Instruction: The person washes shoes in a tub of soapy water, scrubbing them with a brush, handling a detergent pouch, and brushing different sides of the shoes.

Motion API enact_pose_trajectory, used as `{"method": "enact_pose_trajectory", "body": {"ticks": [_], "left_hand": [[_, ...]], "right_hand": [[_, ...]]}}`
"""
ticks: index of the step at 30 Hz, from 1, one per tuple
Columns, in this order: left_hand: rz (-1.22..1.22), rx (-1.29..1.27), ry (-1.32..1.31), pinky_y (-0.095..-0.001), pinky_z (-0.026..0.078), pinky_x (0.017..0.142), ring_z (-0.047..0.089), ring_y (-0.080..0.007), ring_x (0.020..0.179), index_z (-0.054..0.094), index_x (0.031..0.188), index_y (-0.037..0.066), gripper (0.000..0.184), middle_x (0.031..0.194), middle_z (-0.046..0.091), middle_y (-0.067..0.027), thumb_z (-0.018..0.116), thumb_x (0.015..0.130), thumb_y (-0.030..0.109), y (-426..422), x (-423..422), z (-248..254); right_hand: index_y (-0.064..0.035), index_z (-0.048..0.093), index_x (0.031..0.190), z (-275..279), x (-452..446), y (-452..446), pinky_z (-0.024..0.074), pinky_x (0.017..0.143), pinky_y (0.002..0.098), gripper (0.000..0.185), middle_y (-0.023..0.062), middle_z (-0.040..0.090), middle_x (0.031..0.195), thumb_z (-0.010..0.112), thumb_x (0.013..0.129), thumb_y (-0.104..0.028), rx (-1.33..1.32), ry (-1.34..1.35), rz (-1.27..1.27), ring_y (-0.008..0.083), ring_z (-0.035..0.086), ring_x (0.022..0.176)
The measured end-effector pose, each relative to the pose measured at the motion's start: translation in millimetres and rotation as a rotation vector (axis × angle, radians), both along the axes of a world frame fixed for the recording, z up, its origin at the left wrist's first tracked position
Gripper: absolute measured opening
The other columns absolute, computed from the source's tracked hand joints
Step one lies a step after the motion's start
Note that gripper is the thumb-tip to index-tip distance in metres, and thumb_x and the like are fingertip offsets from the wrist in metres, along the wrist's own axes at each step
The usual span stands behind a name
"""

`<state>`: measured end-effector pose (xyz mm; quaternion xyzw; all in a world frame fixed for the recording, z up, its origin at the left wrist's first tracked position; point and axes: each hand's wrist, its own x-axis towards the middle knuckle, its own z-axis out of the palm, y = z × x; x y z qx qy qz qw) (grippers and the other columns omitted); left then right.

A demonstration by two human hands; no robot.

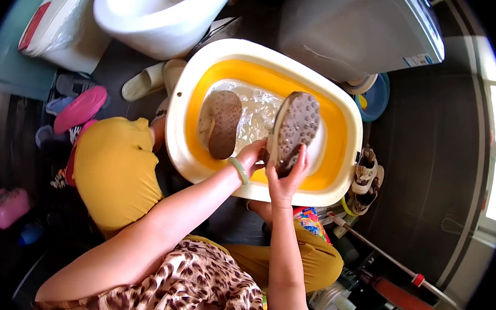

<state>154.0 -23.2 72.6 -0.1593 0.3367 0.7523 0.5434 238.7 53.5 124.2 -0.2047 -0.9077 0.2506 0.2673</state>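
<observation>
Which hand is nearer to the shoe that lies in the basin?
Left. The left hand is beside the lying shoe, apart from it; the right hand is farther away, on the raised shoe.

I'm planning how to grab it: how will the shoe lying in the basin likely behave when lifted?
The lying shoe is likely slippery, since foamy water surrounds it. It may feel heavy for its size if that water has soaked in. It probably bends only a little: the similar held shoe shows no obvious sag.
</observation>
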Motion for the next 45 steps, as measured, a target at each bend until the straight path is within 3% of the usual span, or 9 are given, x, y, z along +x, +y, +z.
{"method": "enact_pose_trajectory", "body": {"ticks": [11,17,20,22,27,30,35,39,45], "left_hand": [[0.061,0.023,-0.103,-0.0265,0.036,0.074,0.050,-0.0073,0.086,0.054,0.101,0.021,0.028,0.090,0.056,0.0062,0.058,0.082,0.040,2,27,3],[0.163,0.026,-0.009,-0.0271,0.038,0.071,0.056,-0.0085,0.084,0.065,0.093,0.015,0.028,0.091,0.065,0.0013,0.054,0.085,0.039,-6,12,-26],[0.061,-0.116,0.114,-0.0259,0.037,0.069,0.054,-0.0076,0.078,0.065,0.092,0.013,0.029,0.090,0.065,0.0019,0.057,0.083,0.039,-22,-9,-9],[0.046,-0.298,0.236,-0.0255,0.035,0.068,0.051,-0.0068,0.073,0.066,0.091,0.012,0.027,0.087,0.065,0.0022,0.058,0.083,0.037,-24,-12,9],[-0.052,-0.355,0.356,-0.0237,0.043,0.058,0.056,-0.0115,0.073,0.062,0.096,0.003,0.029,0.086,0.062,-0.0041,0.054,0.086,0.030,-27,-19,25],[0.028,-0.037,-0.100,-0.0353,0.048,0.082,0.058,-0.0250,0.095,0.051,0.103,-0.003,0.031,0.097,0.060,-0.0153,0.053,0.086,0.023,-27,-20,26],[-0.078,0.613,-0.494,-0.0374,0.047,0.088,0.056,-0.0226,0.099,0.054,0.102,0.002,0.026,0.106,0.059,-0.0146,0.057,0.084,0.020,-33,-33,2],[0.219,0.444,-0.228,-0.0383,0.036,0.100,0.050,-0.0229,0.113,0.050,0.119,0.002,0.041,0.121,0.054,-0.0099,0.057,0.085,0.024,-14,-15,54],[0.135,0.357,0.053,-0.0389,0.032,0.102,0.048,-0.0250,0.114,0.044,0.125,0.001,0.047,0.125,0.051,-0.0106,0.051,0.089,0.031,-13,-39,61]], "right_hand": [[-0.0010,0.032,0.133,39,7,14,0.0324,0.097,0.0437,0.080,0.0221,0.036,0.125,0.068,0.061,-0.007,0.144,0.067,0.004,0.0365,0.040,0.114],[-0.0055,0.028,0.136,16,2,25,0.0400,0.089,0.0322,0.068,0.0118,0.047,0.118,0.056,0.074,-0.009,-1.227,0.307,-0.056,0.0224,0.049,0.104],[0.0002,0.051,0.109,-40,17,41,0.0435,0.089,0.0405,0.039,0.0136,0.057,0.106,0.053,0.076,-0.022,-1.665,0.404,-0.209,0.0282,0.054,0.100],[0.0035,0.048,0.113,-56,22,36,0.0419,0.092,0.0413,0.048,0.0168,0.055,0.111,0.054,0.074,-0.024,-1.765,0.456,-0.207,0.0309,0.054,0.103],[0.0045,0.046,0.117,-81,30,27,0.0421,0.093,0.0394,0.055,0.0149,0.057,0.109,0.058,0.068,-0.017,-1.906,0.600,-0.129,0.0289,0.055,0.100],[0.0014,0.037,0.127,-85,30,29,0.0401,0.095,0.0380,0.065,0.0146,0.052,0.117,0.055,0.066,-0.012,-1.904,0.593,-0.050,0.0275,0.052,0.106],[-0.0030,0.032,0.134,-70,25,27,0.0397,0.095,0.0347,0.077,0.0125,0.049,0.123,0.055,0.061,-0.007,-1.860,0.537,0.082,0.0240,0.049,0.110],[-0.0038,0.033,0.134,-48,18,21,0.0355,0.096,0.0278,0.079,0.0072,0.047,0.125,0.057,0.060,-0.006,-1.892,0.553,0.248,0.0182,0.047,0.112],[-0.0052,0.037,0.132,-28,5,25,0.0329,0.092,0.0220,0.073,0.0051,0.047,0.127,0.060,0.063,-0.011,-1.727,0.256,0.265,0.0171,0.045,0.114]]}}
